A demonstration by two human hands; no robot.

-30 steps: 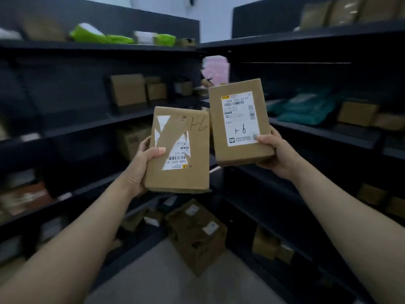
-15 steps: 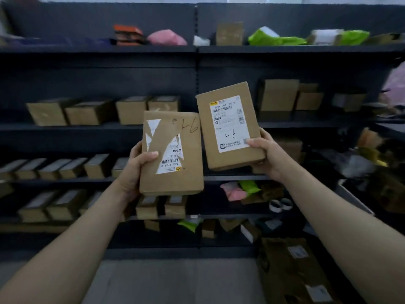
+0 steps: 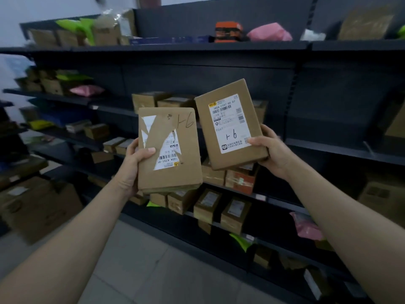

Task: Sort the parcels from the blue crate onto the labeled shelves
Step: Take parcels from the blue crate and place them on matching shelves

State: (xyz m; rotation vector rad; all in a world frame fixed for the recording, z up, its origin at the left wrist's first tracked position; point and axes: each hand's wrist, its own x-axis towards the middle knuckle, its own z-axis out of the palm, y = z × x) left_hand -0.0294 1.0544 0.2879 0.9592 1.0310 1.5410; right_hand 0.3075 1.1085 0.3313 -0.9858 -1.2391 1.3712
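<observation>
Brown left parcel (image 3: 169,150), right parcel (image 3: 230,126): left hand (image 3: 133,163), right hand (image 3: 271,150) grip edges.

Matt brown cardboard parcels (image 3: 169,150), torn white paper labels (image 3: 168,156).

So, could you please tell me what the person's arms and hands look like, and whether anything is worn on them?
The left forearm and right forearm are bare as far as the frame shows: no sleeves. The left hand and right hand wear no gloves, and no watch, bracelet or ring is visible.
</observation>
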